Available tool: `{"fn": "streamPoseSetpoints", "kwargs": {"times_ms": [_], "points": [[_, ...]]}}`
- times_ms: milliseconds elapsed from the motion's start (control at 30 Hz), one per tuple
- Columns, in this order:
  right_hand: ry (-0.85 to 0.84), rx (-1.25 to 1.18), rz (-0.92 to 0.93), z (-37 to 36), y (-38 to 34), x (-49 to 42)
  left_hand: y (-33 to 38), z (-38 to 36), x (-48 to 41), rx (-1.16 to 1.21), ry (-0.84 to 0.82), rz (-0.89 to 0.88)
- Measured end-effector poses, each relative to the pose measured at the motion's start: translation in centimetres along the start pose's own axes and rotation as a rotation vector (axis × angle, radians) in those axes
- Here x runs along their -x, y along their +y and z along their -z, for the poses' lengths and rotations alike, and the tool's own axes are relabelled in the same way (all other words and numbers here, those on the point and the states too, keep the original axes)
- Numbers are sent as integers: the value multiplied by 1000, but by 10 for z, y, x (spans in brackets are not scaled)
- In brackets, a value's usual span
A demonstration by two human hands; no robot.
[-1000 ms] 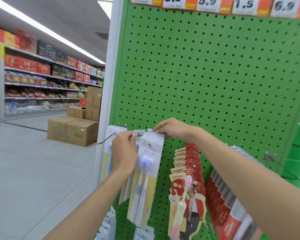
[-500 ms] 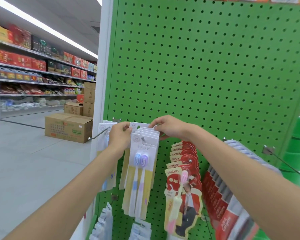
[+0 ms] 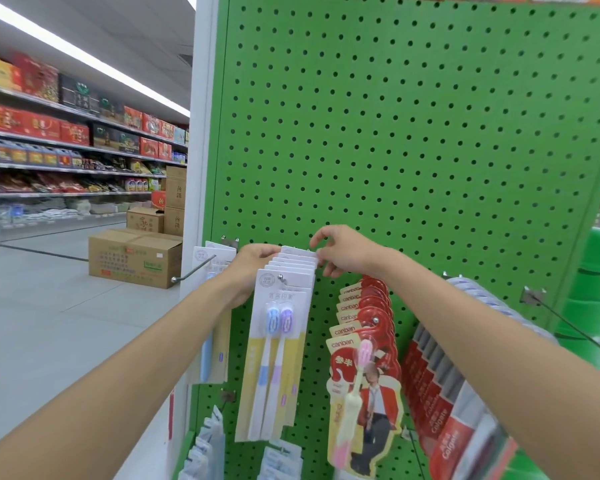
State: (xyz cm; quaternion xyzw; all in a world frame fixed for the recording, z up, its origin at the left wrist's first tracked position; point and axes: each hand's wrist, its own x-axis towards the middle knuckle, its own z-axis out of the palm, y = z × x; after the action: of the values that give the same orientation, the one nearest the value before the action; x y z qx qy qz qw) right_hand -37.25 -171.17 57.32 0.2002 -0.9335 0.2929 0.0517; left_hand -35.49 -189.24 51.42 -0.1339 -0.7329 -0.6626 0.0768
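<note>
1. My left hand (image 3: pixel 253 271) grips the toothbrush packs (image 3: pixel 281 327) at their left edge.
2. My right hand (image 3: pixel 347 252) pinches their top right corner.
3. The packs hang from a hook (image 3: pixel 281 277) on the green pegboard (image 3: pixel 413 150).

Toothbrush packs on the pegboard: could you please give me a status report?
Left hand, right hand gripping tops of white-and-yellow cardboard toothbrush packs. Packs hang on silver metal hook. Red toothbrush cards alongside, apart.

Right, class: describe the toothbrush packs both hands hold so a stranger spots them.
Find the green pegboard. Low on it, the left hand and right hand hold a hanging row of toothbrush packs. Their white-and-yellow cards show one blue and one purple brush; the neighbouring canban packs are red.
</note>
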Motion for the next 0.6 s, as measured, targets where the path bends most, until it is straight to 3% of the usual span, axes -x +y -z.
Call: {"fn": "streamPoseSetpoints", "kwargs": {"times_ms": [67,333,500,600], "points": [[4,63,19,1,1,-1,2,3,-2,-74,-11,14],[9,112,57,-3,4,-4,3,5,-17,-409,259,-209],[7,107,75,-3,7,-4,6,3,-29,-676,239,-296],[8,103,84,-2,8,-5,7,4,-34,-709,240,-293]]}}
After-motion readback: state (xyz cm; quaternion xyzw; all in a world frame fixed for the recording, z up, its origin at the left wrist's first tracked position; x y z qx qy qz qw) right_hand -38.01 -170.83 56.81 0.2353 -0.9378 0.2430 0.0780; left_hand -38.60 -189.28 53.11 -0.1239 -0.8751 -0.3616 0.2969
